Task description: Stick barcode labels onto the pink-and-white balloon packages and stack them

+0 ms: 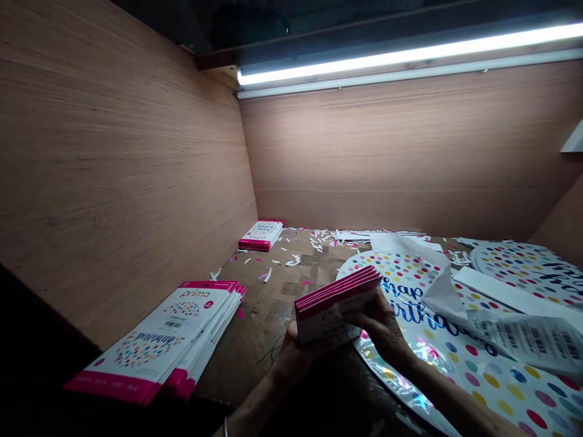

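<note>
A small stack of pink-and-white packets (325, 315) is held up between my two hands over the front of the table. My left hand (294, 355) grips its lower left corner from below. Around its right side my right hand (380, 321) is closed, with a finger across the printed front. Left of them lies a fanned pile of larger white packets (159, 340) with pink ends and "prima" print. Close by my right hand are round dotted foil balloons (460, 358) lettered in blue.
Another packet stack (262, 235) sits at the back left corner. Paper scraps (319, 240) litter the brown tabletop (255, 303). Barcode label strips (532, 340) lie over the balloons. Wooden panels (387, 164) enclose the left, back and right, under a lit tube (410, 54).
</note>
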Tool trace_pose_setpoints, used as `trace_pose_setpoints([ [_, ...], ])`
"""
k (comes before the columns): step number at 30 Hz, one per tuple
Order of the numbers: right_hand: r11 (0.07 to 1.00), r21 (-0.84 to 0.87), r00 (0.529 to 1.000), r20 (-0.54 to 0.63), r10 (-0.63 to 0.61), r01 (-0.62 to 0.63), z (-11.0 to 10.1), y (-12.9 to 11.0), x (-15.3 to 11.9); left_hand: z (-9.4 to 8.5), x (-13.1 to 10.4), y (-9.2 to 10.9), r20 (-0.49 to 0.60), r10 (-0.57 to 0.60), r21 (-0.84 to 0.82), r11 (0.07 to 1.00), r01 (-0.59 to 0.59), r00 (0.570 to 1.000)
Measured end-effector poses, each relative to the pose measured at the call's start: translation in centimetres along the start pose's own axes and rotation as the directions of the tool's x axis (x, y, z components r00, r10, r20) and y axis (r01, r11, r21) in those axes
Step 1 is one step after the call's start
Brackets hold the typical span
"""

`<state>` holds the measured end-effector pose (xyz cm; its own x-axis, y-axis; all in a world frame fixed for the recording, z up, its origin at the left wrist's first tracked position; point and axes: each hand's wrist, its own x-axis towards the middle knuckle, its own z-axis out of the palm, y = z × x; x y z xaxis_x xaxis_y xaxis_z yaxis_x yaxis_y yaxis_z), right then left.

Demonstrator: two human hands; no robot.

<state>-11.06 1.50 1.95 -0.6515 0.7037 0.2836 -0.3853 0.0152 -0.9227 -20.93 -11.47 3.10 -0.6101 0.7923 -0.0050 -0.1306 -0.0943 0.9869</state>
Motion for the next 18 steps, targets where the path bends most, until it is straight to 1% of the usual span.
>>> trace_pose_setpoints([
  [1, 1.000, -0.022, 1.000, 0.003, -0.010, 0.010, 0.1, -0.1, 0.2, 0.2, 0.1, 0.1, 0.005, -0.018, -0.061, 0.998, 0.019, 1.000],
  [2, 0.998, -0.052, 0.999, 0.031, -0.023, 0.024, 0.1, -0.4, 0.7, 0.2, 0.2, 0.3, 0.006, -0.039, -0.118, 0.992, 0.039, 0.999],
  [4, 0.983, -0.172, 0.987, 0.156, -0.041, 0.068, -0.5, -0.9, 2.5, 0.0, 1.1, 0.4, -0.026, -0.097, -0.214, 0.973, 0.089, 0.995],
  [5, 0.948, -0.300, 0.976, 0.216, -0.037, 0.102, -1.2, -1.1, 4.0, -0.3, 1.8, 0.3, -0.063, -0.135, -0.266, 0.957, 0.113, 0.989],
  [6, 0.881, -0.454, 0.966, 0.256, -0.018, 0.137, -2.0, -1.3, 5.9, -0.6, 2.7, 0.1, -0.107, -0.179, -0.322, 0.937, 0.136, 0.978],
  [7, 0.771, -0.615, 0.968, 0.252, -0.004, 0.163, -3.1, -1.3, 8.1, -1.0, 3.6, -0.1, -0.156, -0.228, -0.379, 0.912, 0.155, 0.961],
  [8, 0.563, -0.813, 0.984, 0.177, -0.006, 0.150, -4.2, -1.2, 10.5, -1.4, 4.7, -0.4, -0.203, -0.279, -0.429, 0.887, 0.171, 0.939],
  [9, 0.462, -0.880, 0.993, 0.120, -0.012, 0.112, -5.3, -0.9, 12.9, -1.8, 5.7, -0.7, -0.233, -0.332, -0.470, 0.861, 0.192, 0.914],
  [11, 0.307, -0.950, 0.999, 0.047, -0.015, 0.049, -7.5, 0.1, 17.7, -2.4, 7.2, -1.3, -0.230, -0.428, -0.528, 0.809, 0.257, 0.874],
  [13, 0.174, -0.985, 1.000, 0.014, 0.011, 0.012, -9.3, 1.6, 21.6, -2.8, 8.1, -1.9, -0.177, -0.507, -0.569, 0.752, 0.332, 0.844],
  [15, 0.043, -0.999, 0.999, 0.001, 0.049, -0.001, -10.5, 3.4, 24.6, -3.3, 8.4, -2.6, -0.123, -0.556, -0.597, 0.703, 0.386, 0.822],
  [18, -0.115, -0.993, 0.994, 0.009, 0.107, 0.021, -11.7, 5.8, 27.9, -4.1, 8.8, -3.9, -0.108, -0.610, -0.609, 0.664, 0.433, 0.785],
])
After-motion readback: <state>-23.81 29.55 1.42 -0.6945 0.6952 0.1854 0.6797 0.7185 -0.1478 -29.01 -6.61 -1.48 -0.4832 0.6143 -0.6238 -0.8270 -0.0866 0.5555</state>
